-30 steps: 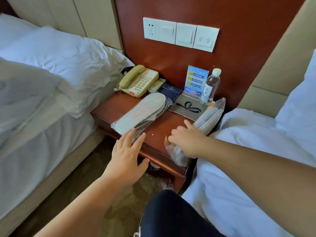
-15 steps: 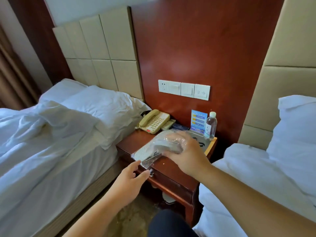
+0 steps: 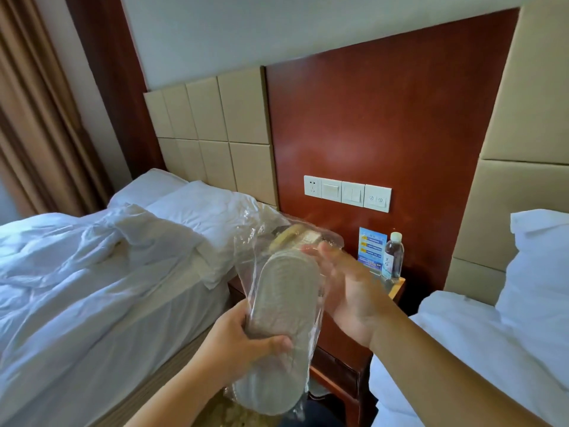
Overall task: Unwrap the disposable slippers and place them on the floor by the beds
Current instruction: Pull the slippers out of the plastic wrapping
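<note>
While sealed in clear wrap [image 3: 246, 245], slippers [image 3: 283, 315]: stacked as a pair, grey dotted sole facing the camera, held up on end in the air between the two beds, in front of the nightstand.
Left hand [image 3: 237, 340]: clenched round the lower half of the slippers through the plastic, thumb laid across the sole, other fingers behind and out of sight.
Right hand [image 3: 348, 291]: released and spread, palm turned toward the right edge of the package, fingertips [image 3: 320, 249] stretched up against the loose top of the wrap; blurred.
Nightstand [image 3: 338, 343]: dark red wood, below and behind the package, between the beds.
Telephone [image 3: 292, 237]: beige, seen through the loose plastic, on the nightstand.
Water bottle [image 3: 393, 257]: upright at the back right corner of the nightstand, just beside a blue card [image 3: 372, 246].
Left bed [image 3: 92, 288]: white, with a rumpled duvet.
Right bed [image 3: 462, 349]: white, pillow [image 3: 542, 272] at the head.
Switch panel [image 3: 347, 193]: white, on the red wall panel above the nightstand.
</note>
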A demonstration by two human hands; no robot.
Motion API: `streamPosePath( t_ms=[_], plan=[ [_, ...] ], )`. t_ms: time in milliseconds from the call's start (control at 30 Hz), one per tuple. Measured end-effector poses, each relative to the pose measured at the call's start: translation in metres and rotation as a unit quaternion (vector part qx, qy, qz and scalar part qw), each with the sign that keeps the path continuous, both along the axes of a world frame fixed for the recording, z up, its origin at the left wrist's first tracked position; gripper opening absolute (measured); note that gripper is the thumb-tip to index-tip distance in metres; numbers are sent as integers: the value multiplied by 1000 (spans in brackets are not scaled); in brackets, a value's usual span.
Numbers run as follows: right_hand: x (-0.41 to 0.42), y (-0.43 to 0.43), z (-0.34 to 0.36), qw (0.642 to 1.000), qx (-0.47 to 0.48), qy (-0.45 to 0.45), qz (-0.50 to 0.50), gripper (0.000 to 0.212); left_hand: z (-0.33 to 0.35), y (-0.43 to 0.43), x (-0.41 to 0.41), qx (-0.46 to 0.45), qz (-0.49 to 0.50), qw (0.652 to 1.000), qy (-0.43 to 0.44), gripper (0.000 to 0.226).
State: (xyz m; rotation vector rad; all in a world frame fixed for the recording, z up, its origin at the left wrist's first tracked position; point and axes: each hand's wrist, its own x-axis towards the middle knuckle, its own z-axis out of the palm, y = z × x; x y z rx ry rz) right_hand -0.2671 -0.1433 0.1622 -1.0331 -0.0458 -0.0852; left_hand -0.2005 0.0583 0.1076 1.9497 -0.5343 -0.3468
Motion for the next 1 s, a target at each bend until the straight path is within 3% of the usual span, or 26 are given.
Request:
streamPosePath(
  t_ms=[133, 233, 367, 500, 600, 700, 867, 1000],
  plan=[
    [0, -15, 18, 994, -111, 14, 10, 45, -8, 12, -2, 38, -12, 999, -17, 58],
    [-1, -19, 34, 967, -254, 16, -14, 45, -8, 16, -3, 59, -17, 998, -31, 60],
    [0, -17, 51, 938, -347, -11, -20, 29, -4, 18, -2, 71, -15, 997, -34, 57],
    [3, -9, 62, 938, -326, -91, -78, 23, 0, 20, 2, 74, 14, 997, -23, 60],
    [-1, -5, 67, 943, -295, -144, -59, 27, 6, 24, 9, 58, 46, 997, -20, 67],
    [-7, -4, 69, 927, -335, -165, -38, 31, 15, 27, 16, 68, 62, 994, -51, 64],
    [-12, -16, 80, 918, -381, -108, -14, 52, 28, 31, 30, 98, 99, 979, -149, 56],
    [-11, -17, 81, 854, -519, -1, 29, 30, 40, 28, 36, 116, 78, 948, -285, 50]
  ],
)
